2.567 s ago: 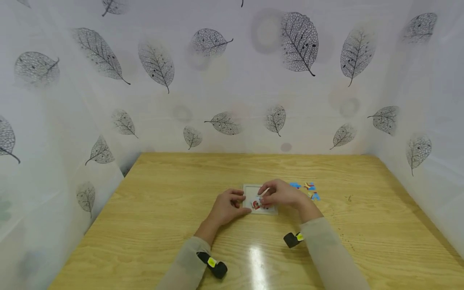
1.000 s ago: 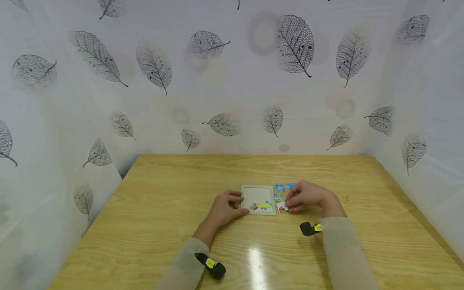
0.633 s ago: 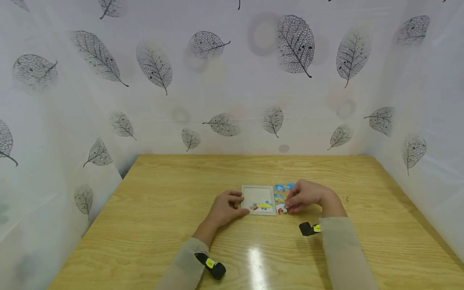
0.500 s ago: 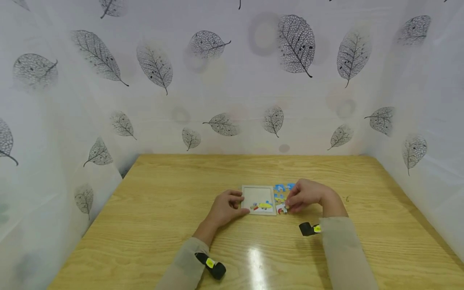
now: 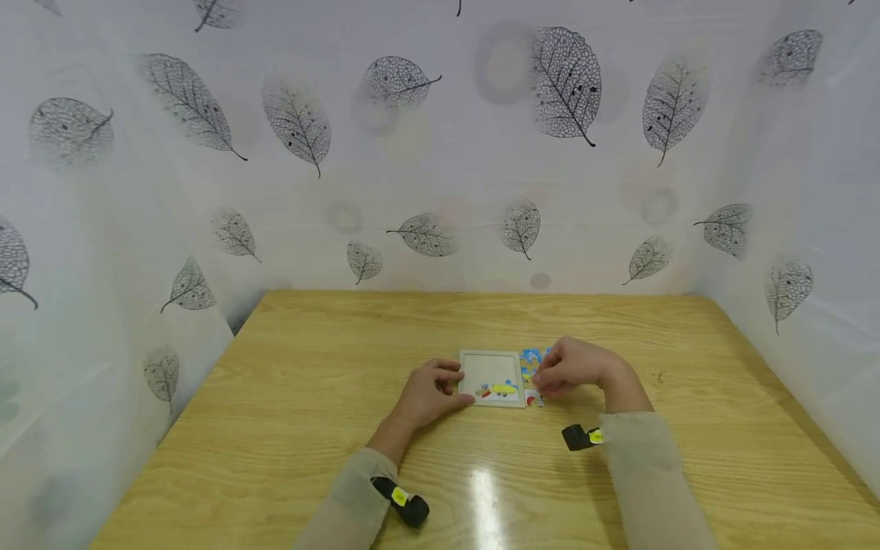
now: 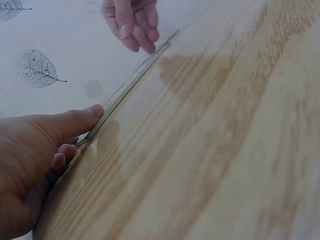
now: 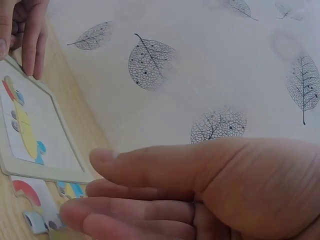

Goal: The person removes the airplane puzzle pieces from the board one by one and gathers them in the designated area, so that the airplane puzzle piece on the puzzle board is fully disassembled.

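Note:
A shallow square puzzle tray [image 5: 490, 368] lies flat on the table. Joined jigsaw pieces [image 5: 504, 389] with a yellow picture fill its near edge. My left hand [image 5: 428, 391] holds the tray at its near left corner, thumb on the front edge, fingers along the left side. Over the loose pieces right of the tray hovers my right hand [image 5: 577, 365]. In the right wrist view its thumb and fingers stand apart with nothing between them. Below the fingertips sits a white jigsaw piece with a red curve [image 7: 35, 192], close to the tray's rim. The hand partly covers the other pieces.
Blue loose jigsaw pieces [image 5: 531, 355] lie beside the tray's far right side. The wooden table [image 5: 309, 344] reaches back to a white curtain [image 5: 440, 168] printed with leaves, which also hangs at both sides.
My right hand went from over the tray to the loose pieces on the right, set down the white and red piece there, and has shifted slightly left. The left hand stays at the tray.

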Demonstrator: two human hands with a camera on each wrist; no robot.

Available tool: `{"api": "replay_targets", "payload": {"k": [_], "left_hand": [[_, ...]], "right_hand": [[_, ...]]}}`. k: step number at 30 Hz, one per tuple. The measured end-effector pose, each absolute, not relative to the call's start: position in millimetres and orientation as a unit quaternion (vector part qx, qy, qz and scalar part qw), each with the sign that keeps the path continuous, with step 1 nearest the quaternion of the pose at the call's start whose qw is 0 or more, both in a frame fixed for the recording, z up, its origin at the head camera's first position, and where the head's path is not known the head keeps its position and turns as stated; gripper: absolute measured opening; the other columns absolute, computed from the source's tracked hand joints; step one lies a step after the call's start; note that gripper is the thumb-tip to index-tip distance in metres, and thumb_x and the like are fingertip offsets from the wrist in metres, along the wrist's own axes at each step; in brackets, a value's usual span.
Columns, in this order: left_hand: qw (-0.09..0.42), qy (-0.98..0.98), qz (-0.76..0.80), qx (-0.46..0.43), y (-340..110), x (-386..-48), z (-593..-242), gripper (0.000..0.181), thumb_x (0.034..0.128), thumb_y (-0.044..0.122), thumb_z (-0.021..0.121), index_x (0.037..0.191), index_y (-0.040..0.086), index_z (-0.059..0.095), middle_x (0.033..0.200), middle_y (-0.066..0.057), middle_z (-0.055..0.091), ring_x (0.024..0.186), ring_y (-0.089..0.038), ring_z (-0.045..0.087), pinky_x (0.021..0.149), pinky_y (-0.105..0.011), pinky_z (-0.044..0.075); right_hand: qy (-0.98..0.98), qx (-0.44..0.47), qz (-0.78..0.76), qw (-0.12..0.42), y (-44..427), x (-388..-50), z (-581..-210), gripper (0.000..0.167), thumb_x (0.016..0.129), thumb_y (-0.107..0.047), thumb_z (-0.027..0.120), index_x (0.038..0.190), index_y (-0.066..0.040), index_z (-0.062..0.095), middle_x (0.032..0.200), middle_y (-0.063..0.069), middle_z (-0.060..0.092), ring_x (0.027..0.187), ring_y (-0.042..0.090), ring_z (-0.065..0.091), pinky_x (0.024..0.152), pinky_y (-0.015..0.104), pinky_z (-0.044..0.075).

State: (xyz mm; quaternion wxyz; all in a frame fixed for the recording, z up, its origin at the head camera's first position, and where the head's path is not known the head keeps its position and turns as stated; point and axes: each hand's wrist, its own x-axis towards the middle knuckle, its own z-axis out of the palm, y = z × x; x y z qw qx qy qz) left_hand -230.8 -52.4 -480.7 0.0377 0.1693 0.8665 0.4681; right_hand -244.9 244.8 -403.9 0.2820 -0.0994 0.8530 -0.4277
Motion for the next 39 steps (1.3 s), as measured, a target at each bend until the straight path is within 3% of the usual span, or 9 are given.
{"api": "replay_targets", "payload": {"k": [9,16,22,39], "left_hand": [[0.038,0.868,0.465,0.169,-52.7,-231.7,-480.3,0.046,0.0793,0.028,0.086,0.117,0.005,0.074,0.126,-0.003,0.064,0.083,-0.009,0.056,0.072,-0.021,0.048],[0.033,0.869,0.464,0.172,-52.6,-232.9,-479.9,0.046,0.0791,0.03,0.086,0.116,0.005,0.074,0.125,-0.003,0.064,0.083,-0.008,0.056,0.071,-0.021,0.048],[0.034,0.869,0.463,0.171,-52.6,-233.4,-480.9,0.046,0.0788,0.03,0.086,0.116,0.006,0.074,0.126,-0.002,0.064,0.083,-0.008,0.056,0.072,-0.021,0.048],[0.026,0.869,0.462,0.174,-52.3,-234.2,-479.9,0.046,0.0782,0.029,0.087,0.115,0.004,0.075,0.125,-0.003,0.065,0.083,-0.008,0.056,0.072,-0.021,0.049]], "right_hand": [[0.835,-0.118,-0.472,0.256,232.8,-249.9,-412.1,0.033,0.093,-0.013,0.069,0.117,0.01,0.066,0.103,0.015,0.073,0.086,0.018,0.072,0.08,0.033,0.06],[0.837,-0.183,-0.455,0.243,219.3,-251.2,-416.9,0.035,0.093,-0.013,0.069,0.119,0.009,0.067,0.107,0.017,0.073,0.088,0.02,0.072,0.081,0.035,0.059],[0.848,-0.202,-0.419,0.253,209.4,-251.4,-420.7,0.033,0.092,-0.017,0.07,0.118,0.003,0.07,0.102,0.01,0.074,0.084,0.016,0.07,0.078,0.033,0.058],[0.856,-0.203,-0.396,0.263,191.5,-249.8,-422.8,0.02,0.09,-0.005,0.067,0.108,0.003,0.07,0.086,0.007,0.072,0.068,0.013,0.063,0.062,0.031,0.054]]}}
